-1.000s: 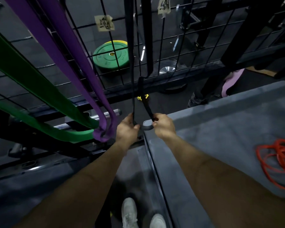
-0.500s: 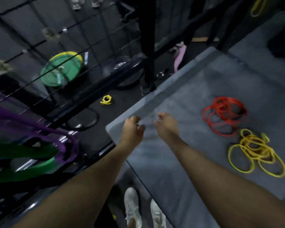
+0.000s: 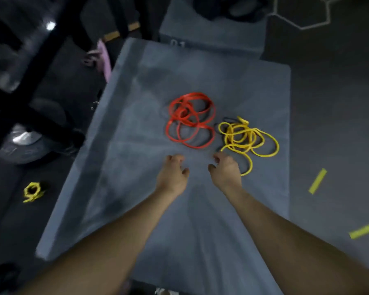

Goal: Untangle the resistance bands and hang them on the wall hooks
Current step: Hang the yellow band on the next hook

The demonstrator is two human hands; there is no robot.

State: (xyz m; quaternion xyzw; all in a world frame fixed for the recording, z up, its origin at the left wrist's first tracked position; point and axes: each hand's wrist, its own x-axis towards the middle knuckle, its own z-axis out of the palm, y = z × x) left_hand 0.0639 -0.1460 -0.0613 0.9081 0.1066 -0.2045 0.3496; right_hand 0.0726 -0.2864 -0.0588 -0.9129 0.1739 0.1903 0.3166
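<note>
Hands empty, fingers loosely curled: left hand (image 3: 172,174) and right hand (image 3: 225,171) hover apart over grey mat (image 3: 136,145). Red bands (image 3: 190,120) mid-mat, yellow bands (image 3: 246,138) just right, both tangled — I'd guess reaching for next.

We can make out only one marking: pale digits on the near side face of the grey box (image 3: 211,37) at the far end of the padded platform. They look like "01", though the blur keeps us from being sure. We find no other text, label or brand that can be read anywhere in the view.
</note>
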